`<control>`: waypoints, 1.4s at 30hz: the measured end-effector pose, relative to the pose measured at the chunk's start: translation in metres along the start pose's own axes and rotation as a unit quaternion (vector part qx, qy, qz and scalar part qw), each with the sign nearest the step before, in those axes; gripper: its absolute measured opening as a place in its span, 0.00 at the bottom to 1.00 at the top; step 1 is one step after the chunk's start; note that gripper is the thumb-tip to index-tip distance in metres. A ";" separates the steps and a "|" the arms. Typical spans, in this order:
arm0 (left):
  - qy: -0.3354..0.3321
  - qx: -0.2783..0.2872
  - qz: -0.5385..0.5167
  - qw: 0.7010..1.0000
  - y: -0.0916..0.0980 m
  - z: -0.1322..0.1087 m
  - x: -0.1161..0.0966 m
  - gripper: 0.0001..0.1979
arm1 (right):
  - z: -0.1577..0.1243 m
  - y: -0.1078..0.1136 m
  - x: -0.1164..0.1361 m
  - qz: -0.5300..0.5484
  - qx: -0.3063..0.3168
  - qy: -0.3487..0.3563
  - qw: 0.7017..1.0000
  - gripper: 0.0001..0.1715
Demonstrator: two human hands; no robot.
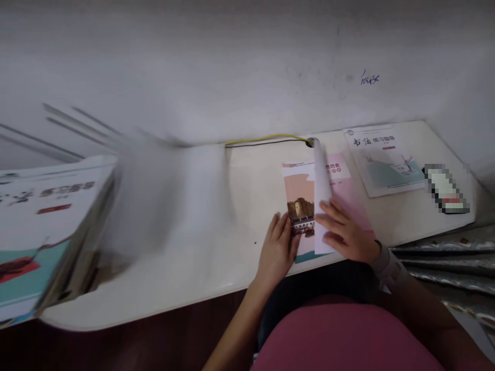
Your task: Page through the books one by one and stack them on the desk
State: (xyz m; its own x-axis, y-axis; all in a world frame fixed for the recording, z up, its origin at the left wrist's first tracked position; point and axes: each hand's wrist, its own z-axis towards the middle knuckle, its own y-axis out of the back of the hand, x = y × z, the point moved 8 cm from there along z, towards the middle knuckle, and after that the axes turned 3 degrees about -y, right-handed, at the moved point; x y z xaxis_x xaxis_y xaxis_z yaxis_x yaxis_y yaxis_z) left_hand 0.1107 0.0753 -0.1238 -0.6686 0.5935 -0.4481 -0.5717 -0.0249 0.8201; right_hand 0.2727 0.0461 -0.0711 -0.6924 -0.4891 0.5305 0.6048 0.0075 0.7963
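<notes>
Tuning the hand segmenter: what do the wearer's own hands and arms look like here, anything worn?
Left hand and right hand are bare: no gloves, no rings visible. A pale grey band wraps the right wrist. No sleeve shows on the left forearm; the right forearm is in shadow, so unclear.

This looks like a study corner in a home or school: a white desk [247, 196] pushed against a plain, scuffed wall [232, 62] with a blue pen scribble [370, 78] on it. School things cover it, namely a history textbook [299, 190], a calligraphy workbook [386, 159] and a tall stack of workbooks [42, 221] at the left, with a thin cable [266, 138] along the back edge
</notes>
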 end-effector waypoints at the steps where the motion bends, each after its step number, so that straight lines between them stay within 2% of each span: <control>1: 0.011 0.000 -0.021 1.000 0.002 0.000 0.000 0.24 | 0.004 -0.010 0.008 -0.019 0.016 0.016 1.000 0.26; 5: 0.048 -0.016 -0.079 0.996 0.021 -0.002 0.009 0.22 | 0.017 -0.034 0.026 -0.101 0.052 0.027 0.993 0.26; 7: 0.041 -0.027 -0.043 0.998 0.034 -0.006 0.015 0.21 | 0.023 -0.037 0.029 -0.137 0.056 0.011 0.989 0.25; 10: 0.041 -0.017 0.068 0.997 0.046 -0.015 0.032 0.21 | 0.033 -0.042 0.033 -0.175 0.063 -0.005 0.983 0.25; 13: 0.060 0.015 0.145 0.988 0.047 -0.025 0.051 0.26 | 0.044 -0.049 0.038 -0.201 0.061 -0.014 0.978 0.24; 15: 0.057 0.026 0.150 0.987 0.045 -0.030 0.057 0.28 | 0.051 -0.056 0.043 -0.213 0.059 -0.018 0.975 0.24; 19: 0.055 -0.011 0.101 0.993 0.049 -0.036 0.060 0.27 | 0.063 -0.073 0.055 -0.229 0.063 -0.020 0.971 0.23; 23: 0.107 -0.050 0.044 0.992 0.057 -0.040 0.065 0.29 | 0.071 -0.091 0.066 -0.244 0.063 -0.011 0.968 0.23; 27: 0.134 -0.060 0.024 0.989 0.060 -0.041 0.069 0.31 | 0.075 -0.104 0.072 -0.249 0.058 -0.003 0.967 0.24; 31: 0.116 -0.025 0.086 0.989 0.052 -0.037 0.073 0.31 | 0.074 -0.111 0.069 -0.251 0.063 0.009 0.966 0.26; 34: 0.113 -0.005 0.080 0.990 0.049 -0.035 0.078 0.28 | 0.072 -0.113 0.064 -0.251 0.072 0.019 0.965 0.31; 39: 0.163 -0.046 0.017 0.985 0.059 -0.038 0.087 0.25 | 0.072 -0.117 0.059 -0.248 0.072 0.014 0.966 0.35; 42: 0.168 -0.081 0.015 0.982 0.069 -0.037 0.082 0.25 | 0.074 -0.123 0.067 -0.252 0.068 0.013 0.965 0.35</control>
State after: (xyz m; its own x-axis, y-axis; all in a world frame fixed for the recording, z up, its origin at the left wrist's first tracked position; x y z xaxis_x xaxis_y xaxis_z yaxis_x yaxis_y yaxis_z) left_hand -0.0009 0.0924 -0.1174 -0.7895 0.2916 -0.5400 -0.6000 -0.1820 0.7790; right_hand 0.1230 0.0764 -0.1117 -0.8740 -0.4824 0.0587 0.1349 -0.1248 0.9830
